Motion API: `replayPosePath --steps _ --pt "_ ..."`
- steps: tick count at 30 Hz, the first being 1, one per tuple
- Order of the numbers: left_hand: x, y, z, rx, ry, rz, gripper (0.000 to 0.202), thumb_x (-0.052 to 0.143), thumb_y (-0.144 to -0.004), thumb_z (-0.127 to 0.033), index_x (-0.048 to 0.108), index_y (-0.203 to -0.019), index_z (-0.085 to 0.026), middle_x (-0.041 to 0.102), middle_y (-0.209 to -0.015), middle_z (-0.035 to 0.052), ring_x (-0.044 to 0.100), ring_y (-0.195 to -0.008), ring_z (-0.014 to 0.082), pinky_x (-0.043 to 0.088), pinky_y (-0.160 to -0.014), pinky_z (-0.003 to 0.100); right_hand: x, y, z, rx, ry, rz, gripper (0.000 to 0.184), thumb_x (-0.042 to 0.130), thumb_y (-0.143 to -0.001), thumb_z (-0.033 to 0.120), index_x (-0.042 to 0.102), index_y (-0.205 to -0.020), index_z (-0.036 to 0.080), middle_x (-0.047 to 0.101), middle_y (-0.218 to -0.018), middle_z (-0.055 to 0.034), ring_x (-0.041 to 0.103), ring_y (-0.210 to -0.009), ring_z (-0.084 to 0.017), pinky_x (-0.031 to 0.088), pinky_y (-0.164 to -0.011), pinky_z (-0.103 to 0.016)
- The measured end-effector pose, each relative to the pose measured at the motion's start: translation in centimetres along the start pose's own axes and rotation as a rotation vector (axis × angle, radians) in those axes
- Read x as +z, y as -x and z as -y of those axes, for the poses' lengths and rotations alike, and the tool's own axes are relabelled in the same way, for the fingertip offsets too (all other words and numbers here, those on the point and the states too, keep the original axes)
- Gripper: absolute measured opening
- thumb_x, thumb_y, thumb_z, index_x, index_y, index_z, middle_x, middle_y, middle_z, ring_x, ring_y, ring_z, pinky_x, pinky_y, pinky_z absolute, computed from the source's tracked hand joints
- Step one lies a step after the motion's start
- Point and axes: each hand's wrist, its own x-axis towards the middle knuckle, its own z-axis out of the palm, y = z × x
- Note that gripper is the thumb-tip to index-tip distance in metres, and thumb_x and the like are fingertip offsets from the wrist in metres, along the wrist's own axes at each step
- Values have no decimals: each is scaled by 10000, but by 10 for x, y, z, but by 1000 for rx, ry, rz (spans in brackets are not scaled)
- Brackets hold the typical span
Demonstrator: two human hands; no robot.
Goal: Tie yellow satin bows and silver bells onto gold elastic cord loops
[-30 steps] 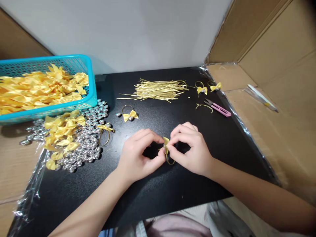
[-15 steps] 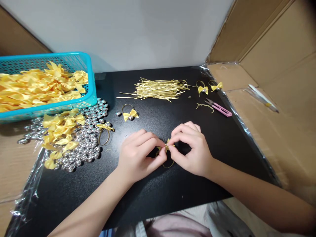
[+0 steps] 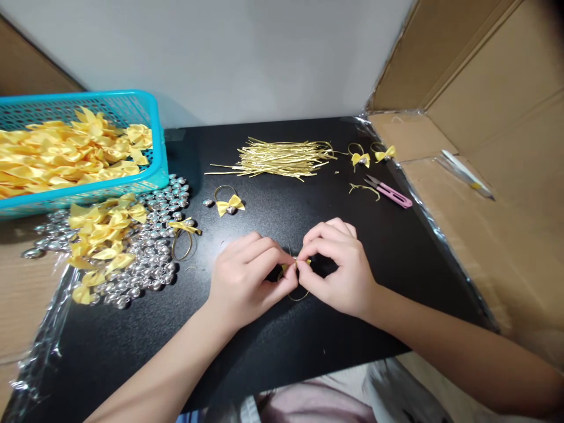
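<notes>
Thumb and fingertips of my left hand [image 3: 249, 279] are pinched together at the centre of a small yellow ribbon bow [image 3: 308, 262]. My right hand [image 3: 341, 267] pinches at the same spot, its fingertips touching those of the left. Most of the bow is hidden behind the fingers. A thin gold loop [image 3: 299, 299] hangs from it toward me, against the black table [image 3: 273, 358]. Left of my hands lie a finished-looking bow with a silver bell-like bead [image 3: 230, 205] and another bow with a gold ring [image 3: 183, 245].
A blue basket [image 3: 162, 147] full of yellow bows stands at left. Before it spread silver beads [image 3: 152, 267] and loose bows [image 3: 106, 220]. Gold twist ties [image 3: 286, 158] lie at the back. Pink thread snips [image 3: 394, 194] and two bow pieces [image 3: 360, 159] are at right, beside cardboard walls.
My right fingertips have closed in slightly at the bow's centre, covering more of it. The whole view has shifted a little; the other things lie as before.
</notes>
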Motion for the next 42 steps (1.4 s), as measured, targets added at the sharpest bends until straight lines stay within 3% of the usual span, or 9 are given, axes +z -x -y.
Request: replayPosePath --steps 15,21,28,42 --pt "-1 -4 -1 -131 162 9 127 606 -781 -102 598 -680 -180 634 -625 -13 543 -580 118 450 -589 264 -1 -2 -1 -6 -57 -5 144 637 -675 106 593 -575 199 647 -695 11 560 -736 -161 367 -761 -363" --pt "-3 -3 -1 -49 135 -18 31 663 -774 -150 661 -791 -175 708 -734 25 600 -654 147 481 -628 291 -3 -2 -2 -5 -66 -5 139 653 -685 109 619 -582 196 652 -692 11 559 -734 -157 368 -770 -366" --pt "-6 -3 2 76 24 14 58 683 -785 -124 668 -780 -179 732 -751 20 574 -637 150 440 -606 306 -3 -1 -3 0 -99 34 131 653 -677 98 623 -585 185 648 -690 10 558 -743 -158 359 -774 -365" --pt "-7 -5 3 -103 298 74 87 674 -783 -110 656 -714 -159 687 -674 13 593 -645 132 467 -651 283 -4 -2 -4 -25 -130 48 125 686 -679 93 634 -600 174 645 -701 6 557 -744 -154 355 -773 -366"
